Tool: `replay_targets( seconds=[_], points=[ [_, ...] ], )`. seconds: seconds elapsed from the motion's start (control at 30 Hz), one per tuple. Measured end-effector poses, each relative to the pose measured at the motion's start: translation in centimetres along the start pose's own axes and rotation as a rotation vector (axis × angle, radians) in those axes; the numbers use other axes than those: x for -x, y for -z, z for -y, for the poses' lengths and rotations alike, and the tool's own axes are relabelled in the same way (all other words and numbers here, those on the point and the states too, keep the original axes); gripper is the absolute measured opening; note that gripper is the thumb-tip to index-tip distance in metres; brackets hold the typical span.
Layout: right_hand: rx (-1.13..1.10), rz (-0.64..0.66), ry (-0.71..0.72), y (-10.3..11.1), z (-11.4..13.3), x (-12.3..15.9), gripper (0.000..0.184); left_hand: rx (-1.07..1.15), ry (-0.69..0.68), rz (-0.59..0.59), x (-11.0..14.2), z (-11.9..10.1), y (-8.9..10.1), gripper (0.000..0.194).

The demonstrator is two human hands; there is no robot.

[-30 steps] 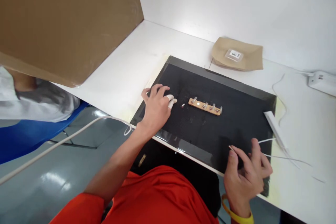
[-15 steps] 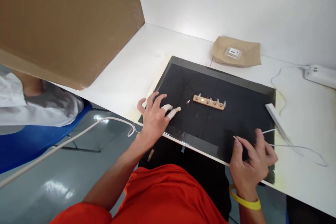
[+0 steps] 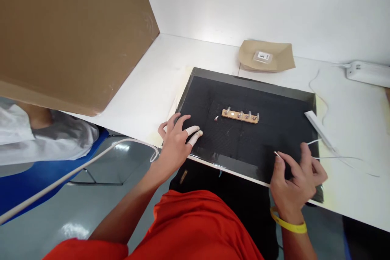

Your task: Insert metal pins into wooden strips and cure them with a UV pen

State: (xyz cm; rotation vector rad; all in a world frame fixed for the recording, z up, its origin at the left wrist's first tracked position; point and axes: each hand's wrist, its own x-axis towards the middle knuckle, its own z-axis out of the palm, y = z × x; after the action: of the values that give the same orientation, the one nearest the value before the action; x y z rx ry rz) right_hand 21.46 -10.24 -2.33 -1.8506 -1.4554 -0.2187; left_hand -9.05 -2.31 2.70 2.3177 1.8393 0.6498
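Observation:
My left hand (image 3: pixel 176 140) rests on the near left edge of a black mat (image 3: pixel 268 138), fingers spread, with white finger cots on two fingertips. Nothing is in it. A small tan board (image 3: pixel 240 115) with several metal posts lies in the mat's middle, and a tiny metal part (image 3: pixel 216 118) sits just left of it. My right hand (image 3: pixel 294 178) is closed at the mat's near right edge, pinching a thin white wire (image 3: pixel 338 157) that trails off to the right.
A big cardboard panel (image 3: pixel 70 32) stands at the left. A brown paper bag (image 3: pixel 265 57) with a small packet lies beyond the mat. A white adapter (image 3: pixel 367 74) sits at the far right, a white strip (image 3: pixel 317 129) on the mat's right edge. Another person sits at left on a blue chair (image 3: pixel 45 168).
My left hand has drawn back from the small metal part toward the mat's near edge. My right hand still pinches the wire. The view has shifted slightly.

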Motion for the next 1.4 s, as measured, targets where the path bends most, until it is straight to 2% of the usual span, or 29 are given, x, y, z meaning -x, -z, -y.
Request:
replay_targets(
  seconds=[0.17, 0.37, 0.53, 0.73, 0.97, 1.2, 1.4],
  points=[
    [0.008, -0.031, 0.039, 0.0, -0.1, 0.0, 0.024, 0.002, -0.046, -0.132, 0.0, -0.1, -1.0, 0.007],
    [0.004, -0.022, 0.085, 0.1, -0.1, -0.1, 0.020, -0.010, -0.010, -0.155, 0.2, -0.5, -1.4, 0.012],
    [-0.030, -0.021, 0.079, 0.2, -0.2, -0.1, 0.019, -0.086, 0.015, -0.167, 0.6, -1.0, -1.7, 0.027],
    [-0.067, -0.005, 0.006, 0.2, -0.2, 0.1, 0.024, -0.181, 0.137, -0.302, 0.7, -2.9, -2.9, 0.042],
    [-0.043, -0.016, -0.006, 0.2, 0.0, 0.1, 0.023, -0.175, 0.281, -0.385, 1.3, -4.5, -4.5, 0.025],
    [-0.080, 0.006, -0.023, 0.4, 0.2, -0.1, 0.022, -0.198, 0.325, -0.390, 1.0, -5.3, -4.8, 0.020],
    [-0.141, 0.016, 0.008, 0.6, -0.1, 0.0, 0.017, -0.154, 0.358, -0.305, 0.6, -6.2, -4.1, 0.023]
  ],
)
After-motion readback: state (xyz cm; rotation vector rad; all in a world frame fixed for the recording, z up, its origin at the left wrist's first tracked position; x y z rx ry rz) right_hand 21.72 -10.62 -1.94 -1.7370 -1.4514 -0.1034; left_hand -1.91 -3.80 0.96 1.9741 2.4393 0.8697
